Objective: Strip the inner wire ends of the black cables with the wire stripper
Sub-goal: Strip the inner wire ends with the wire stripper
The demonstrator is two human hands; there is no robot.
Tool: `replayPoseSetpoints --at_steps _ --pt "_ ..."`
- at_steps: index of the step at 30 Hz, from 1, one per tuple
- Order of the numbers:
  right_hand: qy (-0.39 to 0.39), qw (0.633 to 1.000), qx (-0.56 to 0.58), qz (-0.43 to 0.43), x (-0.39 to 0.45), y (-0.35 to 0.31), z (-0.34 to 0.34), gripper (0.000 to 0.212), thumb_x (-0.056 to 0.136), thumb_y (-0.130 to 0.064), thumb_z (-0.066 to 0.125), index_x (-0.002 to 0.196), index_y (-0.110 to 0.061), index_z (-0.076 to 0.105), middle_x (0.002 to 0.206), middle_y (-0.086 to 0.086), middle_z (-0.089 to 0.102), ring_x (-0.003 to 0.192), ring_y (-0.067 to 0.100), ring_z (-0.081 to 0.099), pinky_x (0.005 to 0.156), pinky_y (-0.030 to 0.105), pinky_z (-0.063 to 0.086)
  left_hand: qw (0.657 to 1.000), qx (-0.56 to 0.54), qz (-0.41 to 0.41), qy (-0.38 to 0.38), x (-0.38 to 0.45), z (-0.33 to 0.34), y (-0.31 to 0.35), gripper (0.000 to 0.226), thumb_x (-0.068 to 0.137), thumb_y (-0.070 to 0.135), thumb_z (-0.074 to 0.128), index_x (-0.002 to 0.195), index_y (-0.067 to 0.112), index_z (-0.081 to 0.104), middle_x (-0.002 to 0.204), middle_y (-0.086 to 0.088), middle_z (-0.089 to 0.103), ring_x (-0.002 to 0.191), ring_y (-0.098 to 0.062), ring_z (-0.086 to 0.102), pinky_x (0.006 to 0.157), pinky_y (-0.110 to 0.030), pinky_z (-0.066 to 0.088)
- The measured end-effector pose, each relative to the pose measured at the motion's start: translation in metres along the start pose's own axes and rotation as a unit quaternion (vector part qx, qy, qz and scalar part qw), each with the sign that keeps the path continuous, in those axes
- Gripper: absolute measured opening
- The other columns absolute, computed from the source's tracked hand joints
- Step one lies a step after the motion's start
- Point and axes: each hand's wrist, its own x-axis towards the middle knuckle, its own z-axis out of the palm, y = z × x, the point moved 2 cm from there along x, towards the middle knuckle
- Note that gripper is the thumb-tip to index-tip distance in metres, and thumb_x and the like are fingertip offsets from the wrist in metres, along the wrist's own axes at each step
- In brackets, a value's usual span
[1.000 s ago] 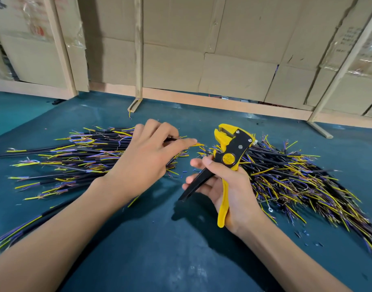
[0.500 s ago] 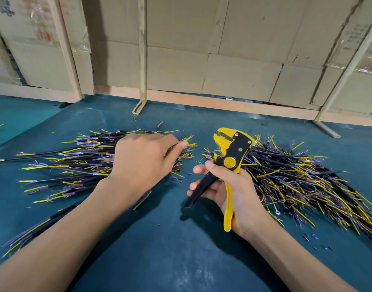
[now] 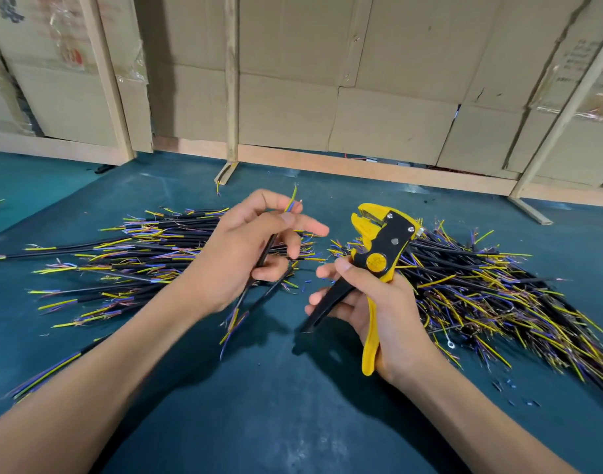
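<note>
Cable lifted beside the stripper

Fingers of the left hand (image 3: 245, 254) pinched one black cable (image 3: 267, 249) and held it above the teal surface (image 3: 259, 405); its yellow and blue inner wire ends (image 3: 292, 201) pointed toward 12 o'clock, and the lower end, blurred, trailed toward 6 o'clock. The index finger stretched out toward 3 o'clock, near the tool but apart from it. The right hand (image 3: 378, 302) had its grip curled round the wire stripper (image 3: 378, 265) — thumb on the black body by the yellow pivot disc, yellow handle against the palm, black handle across the fingers. The tool's yellow head sat at 12 o'clock of that hand, its jaws parted. One pile of cables (image 3: 139, 254) lay at 9 o'clock, another pile (image 3: 498, 295) at 3 o'clock. Cardboard panels (image 3: 361, 80) stood behind.
</note>
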Motion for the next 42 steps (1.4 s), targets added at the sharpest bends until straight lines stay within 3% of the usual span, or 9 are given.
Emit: replayPoseSetpoints --at_steps 6,9,12,17,23,27,30,36,42 --pt "-0.008 0.998 -0.029 -0.053 -0.003 -0.012 -0.002 0.015 0.083 -0.017 0.072 0.093 -0.007 0.070 0.099 0.023 0.072 0.070 0.041 0.069 0.068 0.049 0.059 0.991 -0.065 -0.069 -0.093 -0.008 0.013 -0.008 0.012 0.087 0.003 0.063 0.090 0.010 0.072 0.078 -0.006 0.061 0.070 -0.014 0.052 0.045 -0.023 0.035" --pt "-0.018 0.995 -0.037 -0.085 0.000 -0.022 -0.006 0.029 0.077 -0.015 0.078 0.101 -0.002 0.067 0.096 0.022 0.071 0.072 0.042 0.069 0.069 0.046 0.059 0.986 -0.059 -0.118 -0.103 -0.011 0.017 -0.018 0.011 0.083 0.003 0.071 0.086 0.013 0.072 0.080 -0.009 0.065 0.070 -0.017 0.060 0.048 -0.026 0.045" --pt "-0.011 0.991 -0.071 -0.111 0.001 -0.027 -0.012 0.023 0.074 -0.008 0.080 0.095 -0.010 0.071 0.090 0.017 0.072 0.074 0.039 0.069 0.072 0.044 0.059 0.984 -0.037 -0.145 -0.094 -0.013 0.020 -0.026 0.011 0.080 0.003 0.076 0.084 0.012 0.071 0.087 -0.013 0.066 0.072 -0.016 0.060 0.050 -0.028 0.050" --pt "0.017 0.991 -0.094 -0.098 0.004 -0.025 -0.018 0.022 0.073 -0.003 0.082 0.091 -0.010 0.071 0.085 0.013 0.072 0.072 0.038 0.071 0.076 0.055 0.061 0.984 -0.032 -0.162 -0.065 -0.014 0.021 -0.030 0.011 0.080 0.015 0.076 0.087 0.015 0.068 0.086 -0.007 0.066 0.070 -0.016 0.062 0.043 -0.023 0.040" --pt "0.062 0.990 -0.093 -0.091 0.007 -0.023 -0.020 0.022 0.079 0.000 0.078 0.097 0.002 0.066 0.084 0.013 0.072 0.066 0.035 0.070 0.072 0.049 0.062 0.984 -0.048 -0.169 0.007 -0.009 0.018 -0.033 0.004 0.095 0.012 0.062 0.093 0.014 0.059 0.085 -0.008 0.056 0.062 -0.018 0.058 0.039 -0.018 0.027" --pt "0.085 0.987 -0.091 -0.102 0.007 -0.022 -0.023 0.015 0.084 0.008 0.075 0.092 -0.001 0.066 0.083 0.014 0.070 0.067 0.034 0.071 0.068 0.041 0.061 0.982 -0.061 -0.176 0.001 -0.007 0.022 -0.032 0.010 0.089 0.007 0.067 0.097 0.007 0.060 0.083 -0.008 0.058 0.059 -0.015 0.050 0.037 -0.019 0.023" --pt "0.090 0.983 -0.114 -0.113 0.007 -0.022 -0.024 0.016 0.083 0.007 0.076 0.087 -0.006 0.068 0.083 0.014 0.070 0.067 0.033 0.072 0.067 0.039 0.061 0.982 -0.067 -0.175 -0.003 -0.006 0.023 -0.033 0.022 0.076 0.009 0.075 0.095 0.008 0.066 0.076 -0.002 0.059 0.056 -0.012 0.046 0.035 -0.018 0.022" --pt "0.078 0.984 -0.121 -0.105 0.007 -0.016 -0.021 0.015 0.083 0.006 0.077 0.087 -0.004 0.066 0.073 0.007 0.067 0.064 0.032 0.071 0.065 0.038 0.061 0.976 -0.104 -0.185 0.043 -0.004 0.014 -0.036 0.021 0.077 0.014 0.074 0.096 0.009 0.066 0.079 -0.003 0.065 0.056 -0.012 0.049 0.039 -0.019 0.023" --pt "0.072 0.986 -0.116 -0.101 0.008 -0.016 -0.021 0.014 0.084 0.006 0.076 0.090 0.001 0.065 0.072 0.006 0.066 0.063 0.034 0.071 0.067 0.043 0.063 0.988 -0.081 -0.111 0.064 -0.001 0.014 -0.036 0.018 0.074 0.019 0.076 0.088 0.009 0.070 0.078 -0.008 0.064 0.062 -0.019 0.035 0.039 -0.018 0.026"
